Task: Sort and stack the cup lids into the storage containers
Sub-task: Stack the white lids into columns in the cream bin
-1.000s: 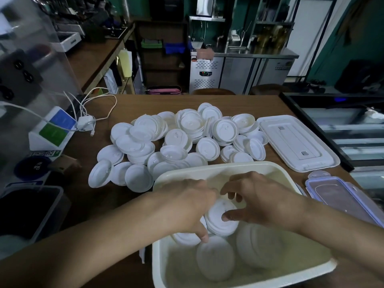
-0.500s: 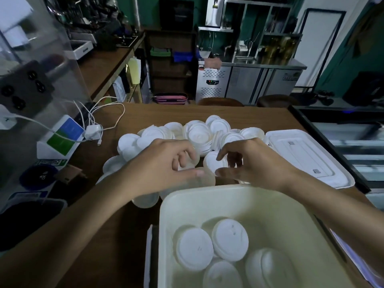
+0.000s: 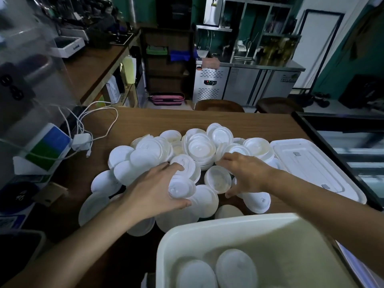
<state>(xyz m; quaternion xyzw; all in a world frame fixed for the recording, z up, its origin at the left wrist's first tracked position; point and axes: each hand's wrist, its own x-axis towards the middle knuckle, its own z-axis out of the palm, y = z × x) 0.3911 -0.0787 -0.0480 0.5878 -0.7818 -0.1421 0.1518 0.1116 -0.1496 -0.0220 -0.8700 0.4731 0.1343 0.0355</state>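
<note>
Beyond the tub (image 3: pixel 228 223), a lid (image 3: pixel 181 187) is gripped by the left hand (image 3: pixel 153 190), probably for stacking (few lie inside); the right hand (image 3: pixel 247 175) is spread open over the pile (image 3: pixel 199 146).

lids (image 3: pixel 202 147): white | container (image 3: pixel 239 229): cream | table (image 3: pixel 162 119): brown wood | card (image 3: pixel 48 147): blue-green

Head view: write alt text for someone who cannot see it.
The left hand grips one lid from a pile of white lids on a wooden table, while the right hand spreads open over the pile beside it. A white tub nearest the camera holds a few lids.
</note>
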